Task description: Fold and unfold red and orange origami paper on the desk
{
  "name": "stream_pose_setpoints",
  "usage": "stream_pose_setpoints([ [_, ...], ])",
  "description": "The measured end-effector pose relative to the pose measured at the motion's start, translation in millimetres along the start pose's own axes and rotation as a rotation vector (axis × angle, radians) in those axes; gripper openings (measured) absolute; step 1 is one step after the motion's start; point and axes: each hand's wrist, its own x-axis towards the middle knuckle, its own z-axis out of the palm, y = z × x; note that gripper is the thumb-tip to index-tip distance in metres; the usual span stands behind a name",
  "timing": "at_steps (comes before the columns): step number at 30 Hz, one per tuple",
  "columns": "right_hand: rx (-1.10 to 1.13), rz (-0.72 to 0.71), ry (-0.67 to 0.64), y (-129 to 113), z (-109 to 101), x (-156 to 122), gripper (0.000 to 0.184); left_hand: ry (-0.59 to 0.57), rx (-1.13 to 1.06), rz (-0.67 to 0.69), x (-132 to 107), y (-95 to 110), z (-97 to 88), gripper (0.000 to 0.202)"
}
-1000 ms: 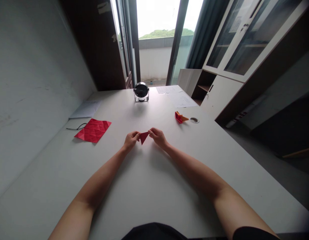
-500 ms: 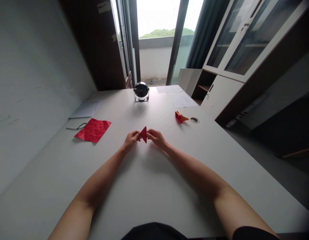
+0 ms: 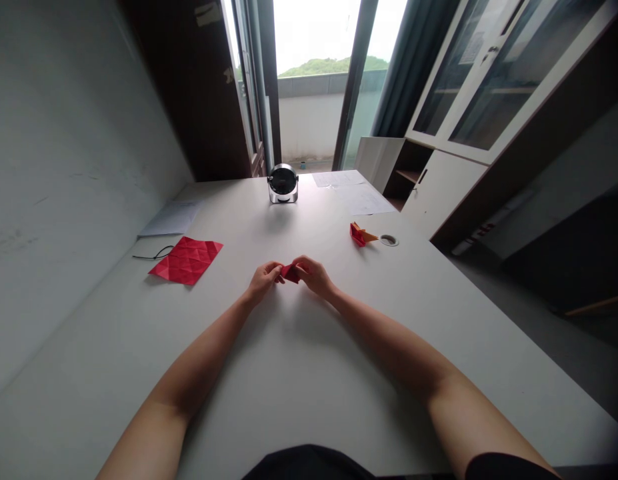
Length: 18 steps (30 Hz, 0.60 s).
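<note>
A small folded piece of red paper [image 3: 290, 273] is held just above the white table, between my two hands. My left hand [image 3: 265, 280] pinches its left corner between thumb and fingers. On the other side, my right hand [image 3: 313, 274] has its fingers closed over the upper right part and hides some of the paper. A creased red paper sheet [image 3: 187, 260] lies flat to the left of my hands. Off to the right rests a folded paper figure [image 3: 360, 234] in red and orange.
At the far side of the table [image 3: 309, 373] stands a round black and silver device [image 3: 283, 183]. White papers [image 3: 366, 199] lie at the back right, more papers [image 3: 170, 218] at the left by the wall. A black cord [image 3: 161, 253] touches the red sheet. A round cable hole [image 3: 389, 240] is beside the figure.
The folded red paper has turned from an upright triangle to a lower, slanted shape. My right hand's fingers have moved up and over it; my left hand has barely shifted.
</note>
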Motion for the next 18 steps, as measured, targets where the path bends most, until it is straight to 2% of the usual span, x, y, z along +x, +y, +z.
stream_pose_setpoints([
  [5,0.08,-0.003,0.014,2,0,1,0.027,-0.007,-0.005,0.004,1,0,-0.8,0.03],
  [11,0.121,-0.027,0.012,-2,-2,2,0.016,0.017,-0.001,0.021,3,-7,-2.5,0.028],
  [16,0.129,-0.014,-0.02,-6,-3,1,0.023,0.058,-0.021,0.069,3,-10,-2.9,0.028],
  [18,0.092,0.004,-0.026,-4,-3,1,0.033,0.086,-0.026,0.097,3,-11,-3.2,0.026],
])
